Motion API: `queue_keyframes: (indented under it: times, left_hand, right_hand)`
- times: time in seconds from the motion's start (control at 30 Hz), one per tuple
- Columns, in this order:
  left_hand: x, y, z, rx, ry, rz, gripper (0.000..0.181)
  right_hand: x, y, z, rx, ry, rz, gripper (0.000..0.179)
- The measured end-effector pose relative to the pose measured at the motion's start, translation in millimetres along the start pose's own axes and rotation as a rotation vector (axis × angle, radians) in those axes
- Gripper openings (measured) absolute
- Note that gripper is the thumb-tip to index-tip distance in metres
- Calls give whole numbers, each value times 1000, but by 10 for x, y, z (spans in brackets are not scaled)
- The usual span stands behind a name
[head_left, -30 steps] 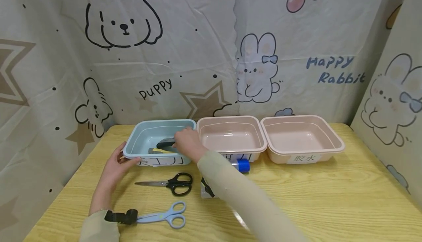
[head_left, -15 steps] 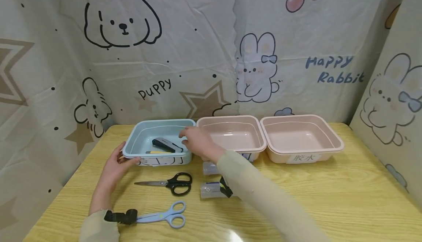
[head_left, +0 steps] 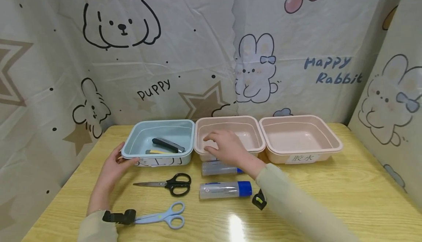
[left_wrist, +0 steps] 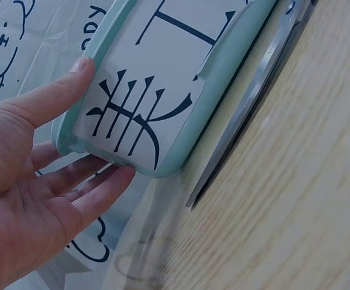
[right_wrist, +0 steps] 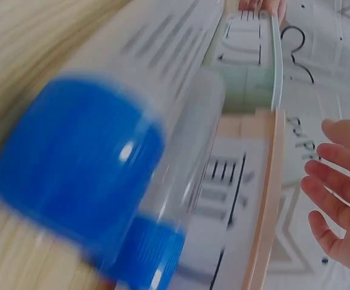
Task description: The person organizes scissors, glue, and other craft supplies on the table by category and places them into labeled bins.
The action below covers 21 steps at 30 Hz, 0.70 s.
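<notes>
My left hand [head_left: 113, 167] grips the left front corner of the light-blue bin [head_left: 132, 155], thumb on the front rim and fingers round the side. In that bin lie a black-and-grey utility knife [head_left: 167, 145] and a yellow-and-grey one [head_left: 161, 152], partly hidden by the front wall. My right hand [head_left: 227, 148] hovers over the front of the middle pink bin [head_left: 260, 134], fingers parted and loosely bent, holding nothing. Two clear bottles with blue caps lie before the bins: a nearer bottle [head_left: 221, 190] and a farther bottle [head_left: 219, 168], its cap partly covered by my right wrist.
Black-handled scissors [head_left: 176, 184] and light-blue scissors [head_left: 165, 215] lie on the wooden table [head_left: 329, 198], left of the bottles. A second pink bin [head_left: 337, 147] with a paper label stands at the right. A printed curtain [head_left: 197, 51] hangs close behind the bins.
My right hand has let go of the black-and-grey utility knife in the blue bin and moved right, over the middle bin. The bottles have come into view. The left hand stays at the bin's corner.
</notes>
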<state>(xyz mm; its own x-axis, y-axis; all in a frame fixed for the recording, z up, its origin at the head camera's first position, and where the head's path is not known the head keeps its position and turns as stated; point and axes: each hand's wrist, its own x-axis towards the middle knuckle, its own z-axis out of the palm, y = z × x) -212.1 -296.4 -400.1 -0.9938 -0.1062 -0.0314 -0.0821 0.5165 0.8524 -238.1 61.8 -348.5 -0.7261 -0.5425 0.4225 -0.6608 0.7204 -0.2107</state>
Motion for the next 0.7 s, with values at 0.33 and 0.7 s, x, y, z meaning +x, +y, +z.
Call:
queue_keyframes:
  times: [0.33,0.7]
  left_hand:
    - [4,-11,-35,20,-10,18,94]
    - [7,59,-139,167,-24,98,95]
  right_hand:
    - [-504,500,-247,36,42,58,38]
    - [-1093,981,-528,-54,37,257,59]
